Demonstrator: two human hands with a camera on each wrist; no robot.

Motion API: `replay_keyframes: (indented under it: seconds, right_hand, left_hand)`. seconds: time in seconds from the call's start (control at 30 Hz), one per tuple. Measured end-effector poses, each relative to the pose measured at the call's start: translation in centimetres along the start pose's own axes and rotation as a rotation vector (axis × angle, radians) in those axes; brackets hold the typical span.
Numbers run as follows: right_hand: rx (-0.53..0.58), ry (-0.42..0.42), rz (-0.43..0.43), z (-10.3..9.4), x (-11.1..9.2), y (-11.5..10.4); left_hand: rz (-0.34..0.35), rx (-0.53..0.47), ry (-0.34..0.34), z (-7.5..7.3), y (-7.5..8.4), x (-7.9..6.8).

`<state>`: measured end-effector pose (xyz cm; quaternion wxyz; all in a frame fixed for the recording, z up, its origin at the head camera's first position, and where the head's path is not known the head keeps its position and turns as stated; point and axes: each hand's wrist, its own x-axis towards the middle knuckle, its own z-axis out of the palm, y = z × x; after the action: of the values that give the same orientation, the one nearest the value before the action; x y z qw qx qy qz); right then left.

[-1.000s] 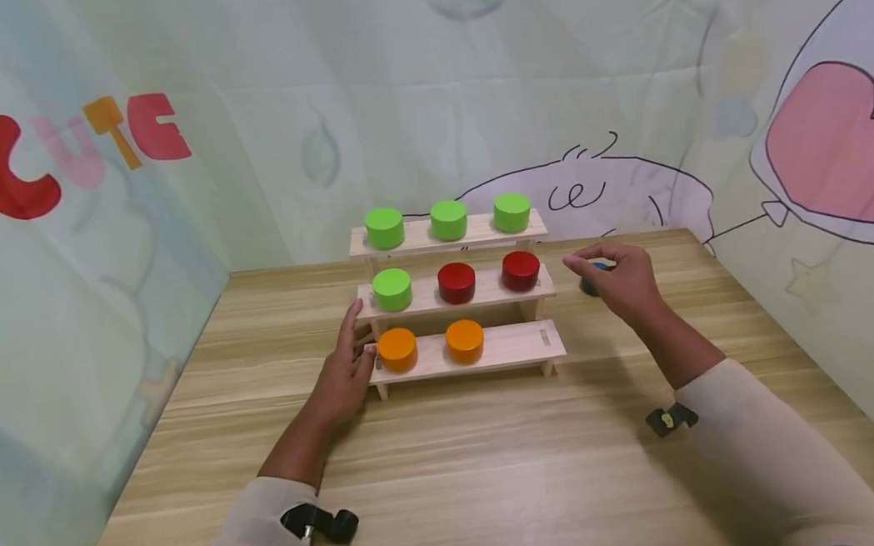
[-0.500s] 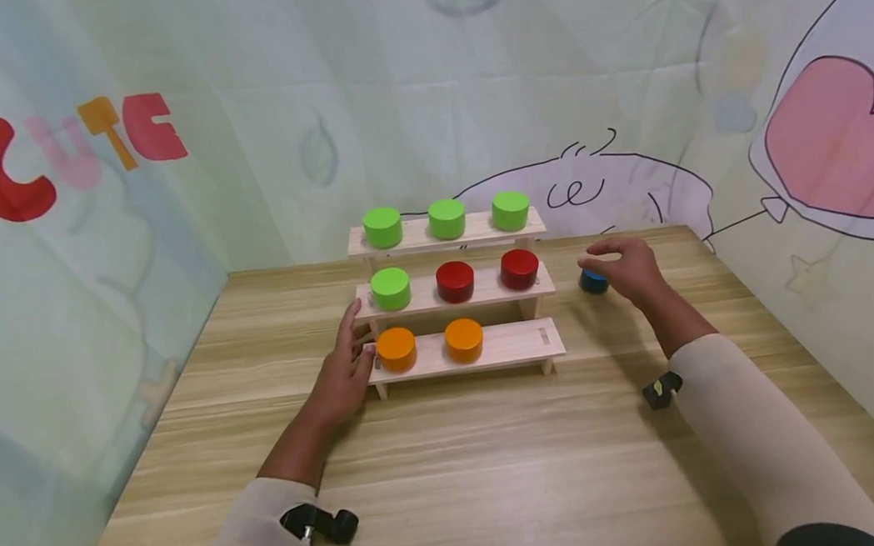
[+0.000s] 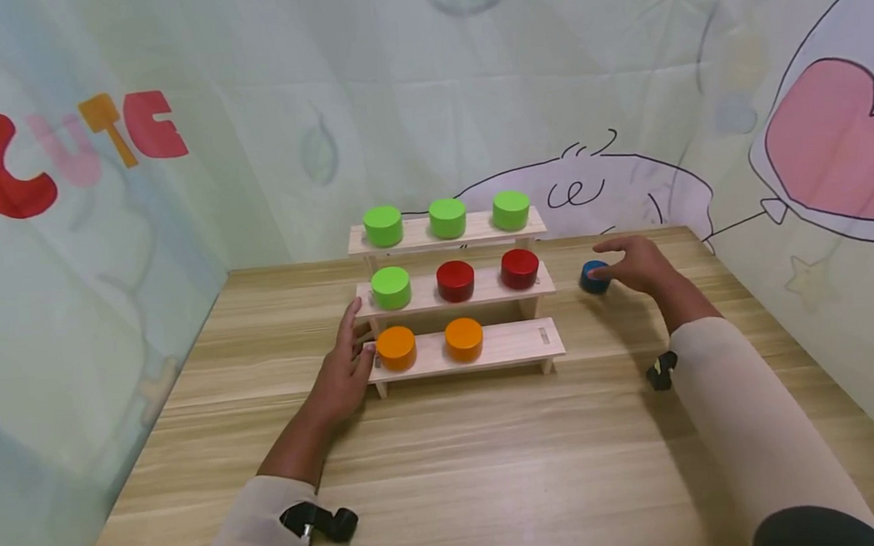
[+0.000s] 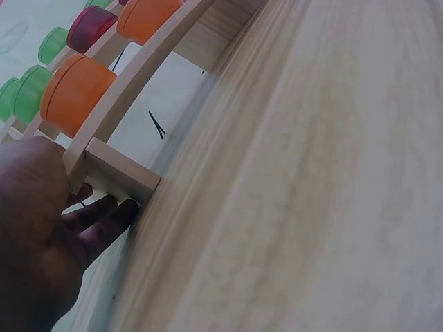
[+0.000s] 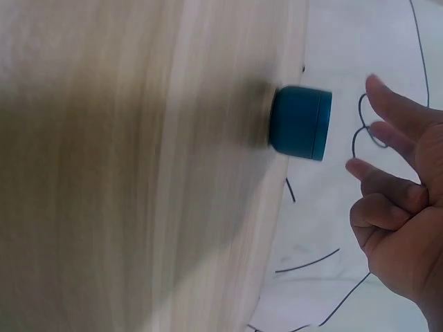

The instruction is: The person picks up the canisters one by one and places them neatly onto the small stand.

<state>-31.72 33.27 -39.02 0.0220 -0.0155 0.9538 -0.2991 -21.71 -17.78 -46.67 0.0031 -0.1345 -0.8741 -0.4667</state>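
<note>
A short blue cylinder point(image 3: 593, 277) stands on the table at the right of a three-tier wooden stand point(image 3: 516, 343). My right hand point(image 3: 635, 264) is beside it, thumb and forefinger spread; in the right wrist view the fingertips point(image 5: 356, 168) are apart from the cylinder point(image 5: 299, 123). My left hand point(image 3: 344, 379) holds the stand's left end, thumb at the bottom shelf and a finger up at the middle shelf. In the left wrist view its fingers point(image 4: 111, 225) reach under the shelf end beside the leg point(image 4: 124, 169).
Three green cylinders point(image 3: 447, 219) line the top shelf. The middle shelf carries a green cylinder point(image 3: 391, 287) and two red ones point(image 3: 456, 281). Two orange cylinders point(image 3: 397, 348) sit on the bottom shelf, left and middle. A printed curtain point(image 3: 278, 132) hangs behind the table point(image 3: 449, 464).
My right hand has moved right, away from the stand, and its thumb and forefinger have spread beside the blue cylinder, which now shows more fully. The left hand has stayed on the stand.
</note>
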Motion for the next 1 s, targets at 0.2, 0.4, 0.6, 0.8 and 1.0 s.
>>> replay_keyframes:
  seconds: [0.2, 0.4, 0.6, 0.8, 1.0]
  right_hand:
    - [-0.029, -0.065, 0.030, -0.2, 0.6, 0.7]
    - [-0.056, -0.103, 0.039, -0.1, 1.0, 1.3]
    - [-0.042, -0.096, 0.004, -0.1, 1.1, 1.9]
    - [-0.002, -0.107, 0.046, 0.1, 1.2, 1.4]
    - [0.001, -0.094, 0.020, 0.5, 1.2, 1.3]
  left_hand:
    - [-0.002, 0.002, -0.001, 0.0, 0.0, 0.1]
    - [-0.005, -0.008, -0.002, 0.0, 0.0, 0.1]
    - [-0.012, -0.016, -0.004, 0.0, 0.0, 0.1]
    - [-0.005, -0.017, -0.003, 0.1, -0.1, 0.1]
    - [0.004, -0.011, -0.001, -0.1, -0.1, 0.1]
